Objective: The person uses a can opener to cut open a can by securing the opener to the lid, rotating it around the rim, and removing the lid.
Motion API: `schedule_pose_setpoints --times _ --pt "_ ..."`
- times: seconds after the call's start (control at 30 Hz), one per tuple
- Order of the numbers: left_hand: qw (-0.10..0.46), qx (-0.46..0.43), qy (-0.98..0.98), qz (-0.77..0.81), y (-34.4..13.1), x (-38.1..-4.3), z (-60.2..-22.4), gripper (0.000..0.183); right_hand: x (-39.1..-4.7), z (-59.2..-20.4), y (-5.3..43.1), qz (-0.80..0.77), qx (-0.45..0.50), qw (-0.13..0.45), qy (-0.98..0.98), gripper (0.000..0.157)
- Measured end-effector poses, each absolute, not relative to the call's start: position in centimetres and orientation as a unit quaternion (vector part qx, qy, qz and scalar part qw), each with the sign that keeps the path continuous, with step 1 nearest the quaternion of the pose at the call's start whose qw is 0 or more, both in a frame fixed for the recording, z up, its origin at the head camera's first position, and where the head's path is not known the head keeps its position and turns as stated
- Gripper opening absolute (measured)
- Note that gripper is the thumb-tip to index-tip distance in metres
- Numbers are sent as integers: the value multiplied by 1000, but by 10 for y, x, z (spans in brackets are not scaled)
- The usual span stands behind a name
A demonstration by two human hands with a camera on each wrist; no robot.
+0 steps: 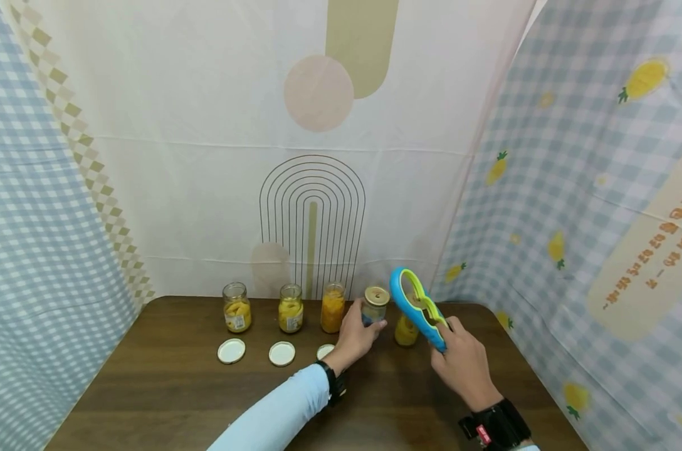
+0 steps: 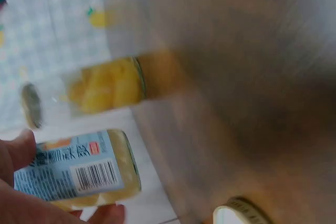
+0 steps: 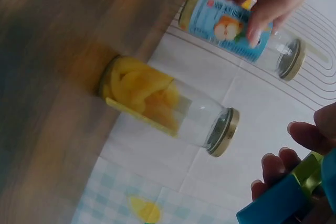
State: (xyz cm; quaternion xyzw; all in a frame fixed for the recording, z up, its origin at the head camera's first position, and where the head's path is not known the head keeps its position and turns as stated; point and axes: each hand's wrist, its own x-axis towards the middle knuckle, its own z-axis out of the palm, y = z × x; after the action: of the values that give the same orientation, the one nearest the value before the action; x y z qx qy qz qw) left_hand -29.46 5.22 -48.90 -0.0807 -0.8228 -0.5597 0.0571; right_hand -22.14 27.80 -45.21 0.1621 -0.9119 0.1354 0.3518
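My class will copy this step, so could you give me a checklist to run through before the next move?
1. Held jar gripped: ok, the left grip holds it round the side.
2. Opener in hand: ok, the right grip holds it.
3. Opener fitted on the gold lid: not ok, the two are apart.
4. Held jar standing on the table: not ok, it appears lifted.
5. Gold lid loosened: cannot tell.
6. Loose lids clear of the opener: ok, three lie on the table to its left.
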Motion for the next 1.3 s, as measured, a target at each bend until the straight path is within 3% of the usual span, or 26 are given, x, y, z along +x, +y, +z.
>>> schedule_pose_setpoints --times 0.53,0.9,1.1,1.3 --pt "3 -87 -828 -554 -22 -204 -479 75 -220 -451 271 163 163 339 -912 31" --pt "10 -88 -828 -554 -31 -203 -479 71 -220 -451 266 160 198 357 -899 28" --pt "14 -91 -824 -558 -30 -207 -475 68 -219 -445 256 187 201 331 -903 33" --pt "23 -87 -826 -556 -30 -207 -474 67 -218 -435 243 165 213 309 -912 19"
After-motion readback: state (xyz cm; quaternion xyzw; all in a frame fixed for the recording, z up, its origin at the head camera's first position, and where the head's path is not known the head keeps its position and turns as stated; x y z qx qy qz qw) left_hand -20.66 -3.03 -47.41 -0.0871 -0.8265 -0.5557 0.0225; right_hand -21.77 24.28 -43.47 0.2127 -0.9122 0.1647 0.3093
